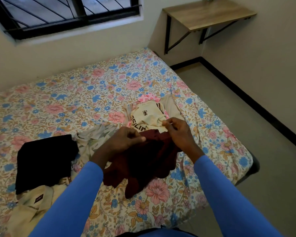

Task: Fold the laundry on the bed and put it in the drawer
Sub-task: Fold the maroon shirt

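Maroon garment (143, 161) held above bed (75, 100): left hand (125, 139) pinches upper edge, right hand (178, 132) fingers curled round opposite corner.

dim, soft daylight comes from the window (65, 12) far beyond the fingers (140, 138), up and to their left. shadows are faint. the maroon garment (143, 161) under the fingers and the black garment (44, 158) to their left lose detail. wide-angle distortion bows the walls (263, 57) and the edge of the bed (236, 144) toward the frame's borders.
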`<state>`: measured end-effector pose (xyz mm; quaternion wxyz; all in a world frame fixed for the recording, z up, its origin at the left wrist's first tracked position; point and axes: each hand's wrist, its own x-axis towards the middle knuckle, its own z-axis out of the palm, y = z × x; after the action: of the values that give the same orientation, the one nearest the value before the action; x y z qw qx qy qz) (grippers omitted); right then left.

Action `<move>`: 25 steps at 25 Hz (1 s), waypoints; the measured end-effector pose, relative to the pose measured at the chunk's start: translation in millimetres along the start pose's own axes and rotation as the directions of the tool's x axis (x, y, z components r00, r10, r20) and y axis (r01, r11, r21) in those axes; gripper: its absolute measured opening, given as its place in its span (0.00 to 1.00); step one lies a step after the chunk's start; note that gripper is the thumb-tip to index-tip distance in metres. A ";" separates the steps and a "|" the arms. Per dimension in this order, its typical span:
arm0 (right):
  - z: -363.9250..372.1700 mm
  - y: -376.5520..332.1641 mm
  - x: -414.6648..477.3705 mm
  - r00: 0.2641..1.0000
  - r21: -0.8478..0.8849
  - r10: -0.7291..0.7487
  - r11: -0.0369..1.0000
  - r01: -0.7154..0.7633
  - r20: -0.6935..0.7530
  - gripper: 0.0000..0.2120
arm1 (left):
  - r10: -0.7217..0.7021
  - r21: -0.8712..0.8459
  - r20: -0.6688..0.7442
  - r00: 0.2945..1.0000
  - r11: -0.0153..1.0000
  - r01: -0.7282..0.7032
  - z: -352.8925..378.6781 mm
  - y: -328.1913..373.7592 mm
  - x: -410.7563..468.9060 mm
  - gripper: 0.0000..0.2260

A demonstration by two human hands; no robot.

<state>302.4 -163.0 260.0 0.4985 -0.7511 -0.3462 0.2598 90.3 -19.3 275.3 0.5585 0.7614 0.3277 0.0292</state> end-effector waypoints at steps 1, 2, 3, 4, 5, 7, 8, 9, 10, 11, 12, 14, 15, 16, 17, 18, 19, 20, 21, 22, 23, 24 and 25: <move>-8.4 -0.7 5.4 0.990 -0.054 -0.032 0.998 0.039 0.134 0.07 | 0.022 0.099 -0.081 0.996 0.995 -0.014 -13.2 2.8 2.6 0.08; -15.4 -1.1 10.1 0.965 -0.128 -0.036 0.989 0.071 0.262 0.06 | 0.054 0.231 -0.184 0.981 0.973 -0.010 -24.8 3.8 6.7 0.09; -20.4 -0.9 14.9 0.937 -0.209 -0.017 0.973 0.096 0.348 0.06 | 0.089 0.347 -0.283 0.955 0.938 0.015 -33.6 5.1 9.5 0.10; -23.3 2.3 20.0 0.927 -0.301 0.005 0.946 0.117 0.376 0.06 | 0.113 0.415 -0.376 0.920 0.908 0.059 -38.9 3.2 13.3 0.12; -24.3 5.2 23.1 0.930 -0.374 0.028 0.919 0.120 0.366 0.06 | 0.112 0.401 -0.454 0.884 0.911 0.090 -39.0 0.3 15.2 0.14; -20.5 12.3 21.2 0.957 -0.412 0.060 0.909 0.065 0.282 0.10 | 0.031 0.139 -0.562 0.826 0.989 0.058 -27.5 -8.2 15.1 0.14; -15.8 16.3 16.2 0.960 -0.297 0.128 0.954 -0.050 0.248 0.10 | -0.048 -0.081 -0.580 0.813 0.997 0.001 -17.7 -10.3 12.5 0.12; -9.6 17.6 8.4 0.936 -0.064 0.247 0.969 -0.239 0.251 0.08 | -0.143 -0.301 -0.559 0.817 0.953 -0.039 -6.1 -10.2 8.6 0.10; -1.4 16.4 -3.1 0.869 0.192 0.380 0.871 -0.452 0.317 0.05 | -0.216 -0.463 -0.517 0.828 0.885 -0.058 6.5 -11.0 4.3 0.08; 7.6 14.9 -14.7 0.787 0.376 0.468 0.699 -0.608 0.403 0.03 | -0.276 -0.577 -0.466 0.841 0.815 -0.053 18.3 -11.6 0.2 0.06; 17.0 16.8 -25.5 0.728 0.469 0.509 0.557 -0.685 0.459 0.03 | -0.321 -0.653 -0.411 0.853 0.757 -0.030 29.8 -13.5 -4.2 0.03; 38.6 20.3 -45.9 0.687 0.556 0.530 0.413 -0.721 0.497 0.05 | -0.358 -0.711 -0.341 0.869 0.703 0.010 47.7 -17.0 -17.4 0.02; 47.4 19.4 -55.2 0.683 0.588 0.532 0.369 -0.719 0.501 0.07 | -0.361 -0.721 -0.326 0.874 0.693 0.017 54.2 -19.9 -24.1 0.05; 55.0 17.8 -63.7 0.681 0.611 0.536 0.339 -0.715 0.500 0.10 | -0.367 -0.727 -0.322 0.873 0.687 0.021 58.9 -22.7 -30.1 0.07; 62.6 16.4 -72.7 0.683 0.627 0.543 0.327 -0.707 0.488 0.12 | -0.367 -0.727 -0.325 0.872 0.686 0.018 61.6 -25.5 -38.4 0.08; 68.7 14.0 -81.6 0.689 0.640 0.549 0.324 -0.697 0.473 0.14 | -0.350 -0.704 -0.337 0.874 0.710 0.012 63.3 -28.5 -46.2 0.09; 73.5 10.6 -90.0 0.696 0.654 0.557 0.324 -0.684 0.452 0.15 | -0.315 -0.657 -0.363 0.877 0.754 -0.001 65.0 -30.8 -54.1 0.09; 79.1 7.6 -97.5 0.698 0.662 0.574 0.327 -0.675 0.429 0.16 | -0.266 -0.591 -0.394 0.880 0.807 -0.020 66.1 -33.1 -62.7 0.09; 83.5 6.2 -102.7 0.694 0.666 0.591 0.324 -0.672 0.413 0.16 | -0.213 -0.521 -0.421 0.881 0.852 -0.043 67.3 -33.9 -70.3 0.09; 88.0 3.6 -107.5 0.686 0.664 0.605 0.321 -0.675 0.405 0.13 | -0.167 -0.464 -0.442 0.881 0.883 -0.066 68.5 -33.9 -77.7 0.09; 91.9 -0.1 -113.4 0.679 0.647 0.615 0.334 -0.685 0.402 0.09 | -0.121 -0.403 -0.461 0.879 0.911 -0.086 68.8 -35.4 -85.5 0.08; 95.2 -4.2 -118.2 0.677 0.618 0.617 0.363 -0.697 0.400 0.04 | -0.077 -0.327 -0.485 0.871 0.940 -0.099 69.4 -36.8 -91.1 0.08; 98.6 -6.2 -122.9 0.684 0.592 0.619 0.403 -0.698 0.386 0.02 | -0.035 -0.235 -0.505 0.863 0.967 -0.098 69.4 -38.9 -96.1 0.08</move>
<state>151.4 -201.0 235.0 0.5808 -0.5618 0.0789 0.5839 25.3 -121.8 246.4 0.5450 0.6550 0.4434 0.2781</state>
